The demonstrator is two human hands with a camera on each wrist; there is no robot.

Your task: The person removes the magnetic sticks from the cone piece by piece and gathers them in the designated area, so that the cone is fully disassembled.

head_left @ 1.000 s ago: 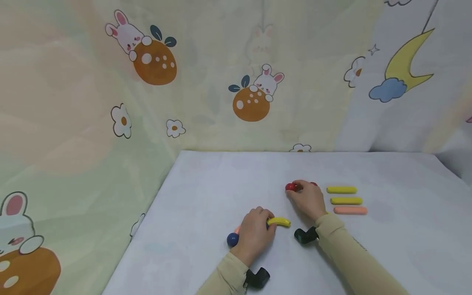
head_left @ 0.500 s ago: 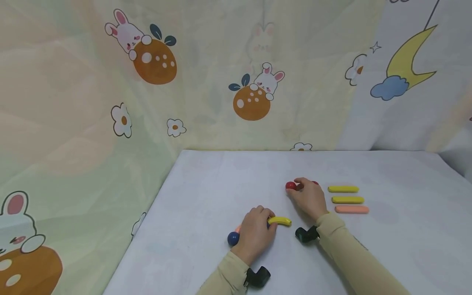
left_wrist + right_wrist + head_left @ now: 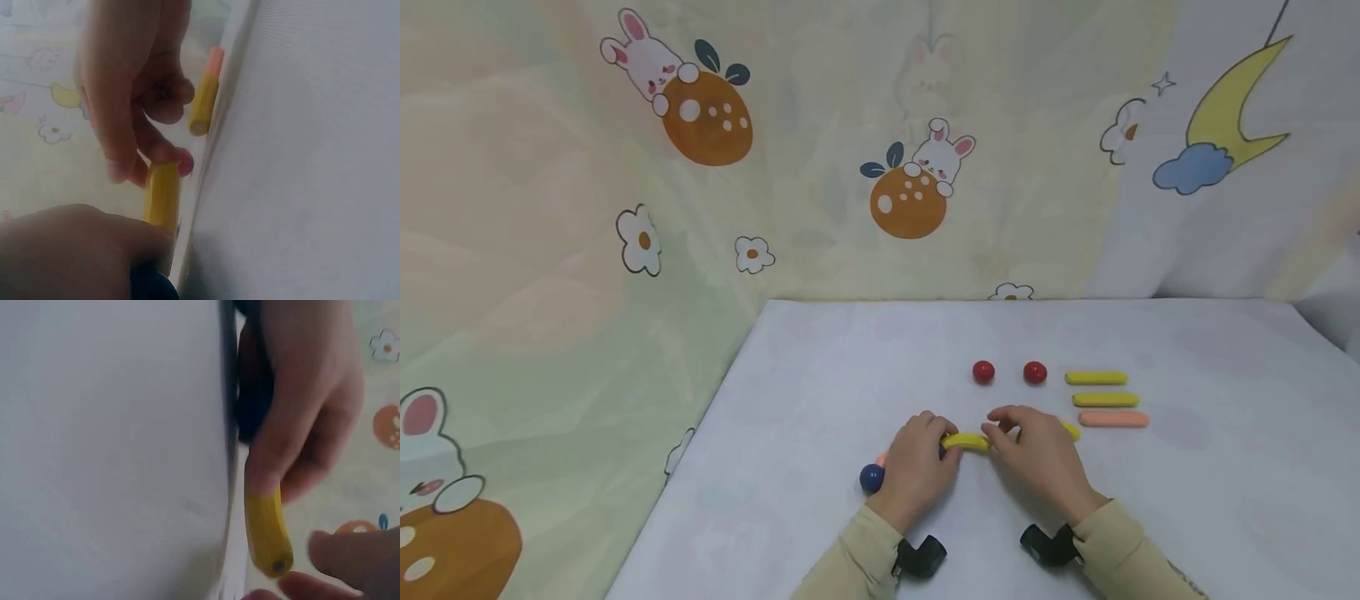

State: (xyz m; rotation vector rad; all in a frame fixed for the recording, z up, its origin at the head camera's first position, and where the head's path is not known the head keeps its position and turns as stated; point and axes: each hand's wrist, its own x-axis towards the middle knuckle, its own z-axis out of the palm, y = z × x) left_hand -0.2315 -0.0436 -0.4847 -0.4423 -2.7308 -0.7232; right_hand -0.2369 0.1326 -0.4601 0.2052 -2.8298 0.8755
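The left hand (image 3: 916,468) covers one end of the gripped yellow stick (image 3: 968,442); beside that grip, a pink piece (image 3: 882,458) is partly hidden.

no words, brands or numbers can be read. the right sleeve (image 3: 1120,546) carries a small dark marking (image 3: 1184,576) near the bottom edge of the head view, too small and blurred to make out.
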